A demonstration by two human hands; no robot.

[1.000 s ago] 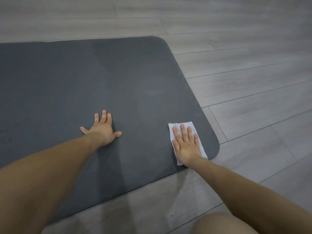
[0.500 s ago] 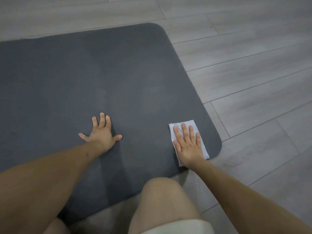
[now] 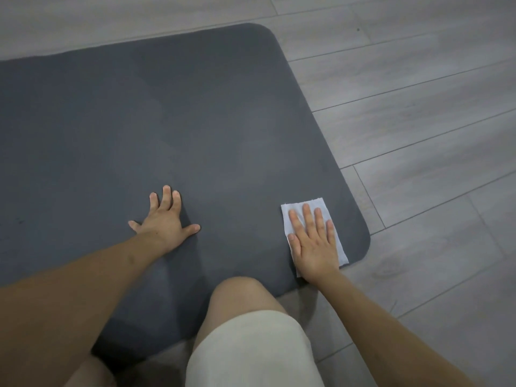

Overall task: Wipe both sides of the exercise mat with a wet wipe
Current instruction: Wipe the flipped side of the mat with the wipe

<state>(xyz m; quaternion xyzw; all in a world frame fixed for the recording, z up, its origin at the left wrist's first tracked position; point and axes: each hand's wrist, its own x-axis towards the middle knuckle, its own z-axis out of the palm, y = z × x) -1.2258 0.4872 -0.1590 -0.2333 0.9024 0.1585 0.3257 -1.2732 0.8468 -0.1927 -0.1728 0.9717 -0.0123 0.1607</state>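
Exercise mat [image 3: 167, 121] lies flat on floor [image 3: 418, 107]; left hand [image 3: 164, 223] braces it, fingers released, while right hand [image 3: 315, 241] presses wet wipe [image 3: 315, 203], fingers straight.

**Count of things in view**

One mat [image 3: 167, 129] lies on the floor [image 3: 418, 121]. One wipe [image 3: 296, 212] lies on it. Two hands show: the left hand [image 3: 164, 222] and the right hand [image 3: 314, 244]. One bare knee [image 3: 240, 294] shows, in pale shorts [image 3: 251, 353].

The dark grey exercise mat [image 3: 195, 121] lies flat on the floor, its rounded corners showing at the right end; a white wet wipe [image 3: 312, 208] lies spread by its near right corner
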